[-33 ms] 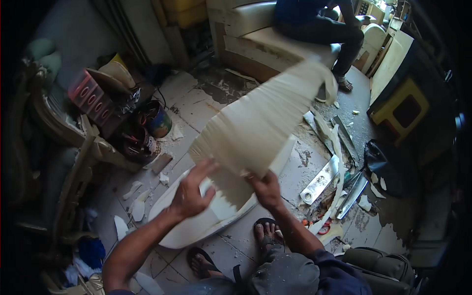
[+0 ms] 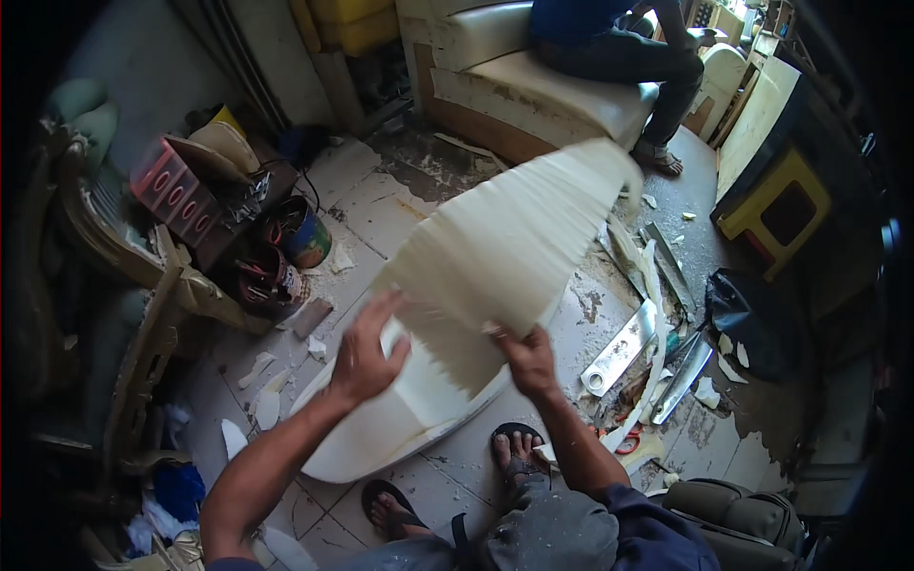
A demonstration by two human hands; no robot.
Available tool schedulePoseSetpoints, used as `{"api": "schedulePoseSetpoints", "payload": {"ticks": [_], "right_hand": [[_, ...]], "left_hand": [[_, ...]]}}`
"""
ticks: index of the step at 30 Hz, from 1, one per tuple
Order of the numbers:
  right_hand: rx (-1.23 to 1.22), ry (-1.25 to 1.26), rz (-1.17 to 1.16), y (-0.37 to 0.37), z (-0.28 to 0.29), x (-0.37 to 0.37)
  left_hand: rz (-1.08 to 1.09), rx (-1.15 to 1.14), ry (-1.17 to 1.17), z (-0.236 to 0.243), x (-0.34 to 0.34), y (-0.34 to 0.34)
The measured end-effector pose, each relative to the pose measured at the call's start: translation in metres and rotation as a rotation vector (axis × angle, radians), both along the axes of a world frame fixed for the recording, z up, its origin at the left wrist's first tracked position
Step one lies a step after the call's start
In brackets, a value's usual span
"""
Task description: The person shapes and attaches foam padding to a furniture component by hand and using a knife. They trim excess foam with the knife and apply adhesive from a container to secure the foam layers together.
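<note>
A cream, gathered piece of upholstery cover (image 2: pixel 514 228) hangs spread out in front of me, its far end blurred. My right hand (image 2: pixel 526 360) pinches its near edge between thumb and fingers. At the cover's left edge is my left hand (image 2: pixel 369 352), fingers stretched out and thumb apart; the fingertips are smeared, and whether they touch the cloth I cannot tell. Beneath the cover lies a long white padded panel (image 2: pixel 357 447) with rounded ends, on the floor before my feet. The cover hides much of its far part.
Metal strips (image 2: pixel 619 347), red-handled scissors (image 2: pixel 628 443) and foam scraps litter the tiles on the right. On the left stand tool-filled tins (image 2: pixel 305 238) and a carved frame (image 2: pixel 105 228). A black bag (image 2: pixel 747 324) lies right. Another person (image 2: pixel 609 48) sits on a cream bench (image 2: pixel 547 90).
The cover has shifted slightly to the right, and its far end has dropped a little. Both hands have moved slightly, the right one to the right with the cover's edge still pinched.
</note>
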State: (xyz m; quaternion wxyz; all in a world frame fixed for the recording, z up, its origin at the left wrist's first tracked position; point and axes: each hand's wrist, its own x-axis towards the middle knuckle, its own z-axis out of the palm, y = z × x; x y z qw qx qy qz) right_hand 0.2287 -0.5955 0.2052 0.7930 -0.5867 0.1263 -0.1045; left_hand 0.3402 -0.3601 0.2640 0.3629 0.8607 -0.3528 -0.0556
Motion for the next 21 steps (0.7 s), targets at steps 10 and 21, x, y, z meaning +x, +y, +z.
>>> {"api": "schedulePoseSetpoints", "payload": {"ticks": [10, 21], "right_hand": [[0.167, 0.098, -0.197, -0.089, -0.113, 0.017], [-0.758, 0.248, -0.480, -0.077, -0.090, 0.037]], "left_hand": [[0.186, 0.155, 0.412, -0.123, 0.109, -0.128], [0.281, 0.211, 0.284, -0.135, 0.098, -0.156]]}}
